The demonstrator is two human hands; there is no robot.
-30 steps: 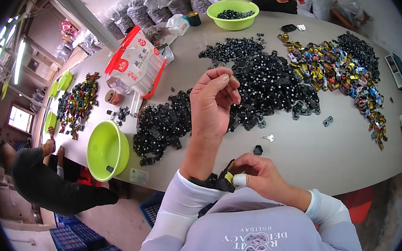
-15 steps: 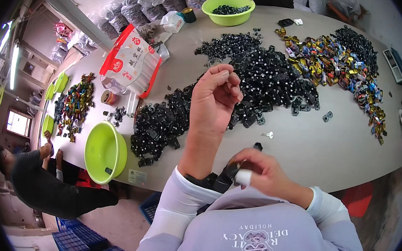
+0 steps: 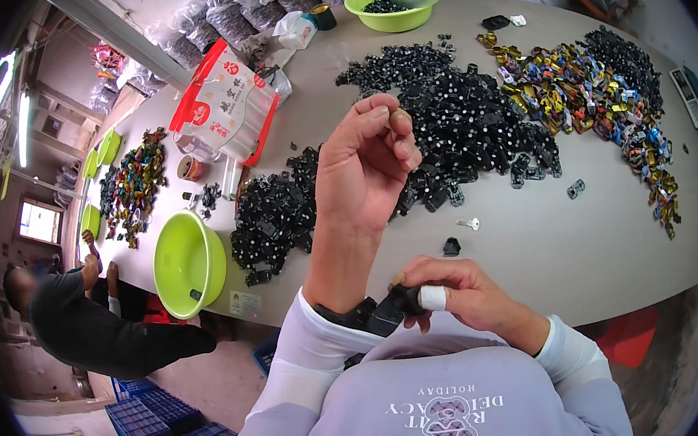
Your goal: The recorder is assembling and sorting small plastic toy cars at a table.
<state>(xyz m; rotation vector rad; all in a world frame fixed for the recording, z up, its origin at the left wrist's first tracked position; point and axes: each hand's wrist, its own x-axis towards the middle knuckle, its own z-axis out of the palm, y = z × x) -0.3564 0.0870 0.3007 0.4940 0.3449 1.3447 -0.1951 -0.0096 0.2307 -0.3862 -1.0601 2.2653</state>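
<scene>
My left hand (image 3: 362, 165) is raised over the table, palm toward me. Its fingers curl loosely to the thumb, and nothing shows in them. Around the left wrist sits a black strap with a small boxy black device (image 3: 389, 313). My right hand (image 3: 463, 296), with white tape around one digit, pinches this device from the right side. Its fingertips partly cover the device. A small black piece (image 3: 451, 246) lies on the table just beyond the right hand. Behind my left hand spreads a large pile of small black parts (image 3: 466, 137), partly hidden by it.
A green basin (image 3: 164, 263) stands at the left, another (image 3: 353, 4) at the back. A red-and-clear package (image 3: 225, 109) is beyond the left basin. Shiny multicoloured pieces (image 3: 571, 96) lie at the right. A key (image 3: 469, 223) rests mid-table. A co-worker (image 3: 91, 319) works at far left.
The right hand has turned and settled closer around the wrist device. The small black piece beyond it shows more fully. My left hand stays raised and curled, while the view has shifted slightly.
</scene>
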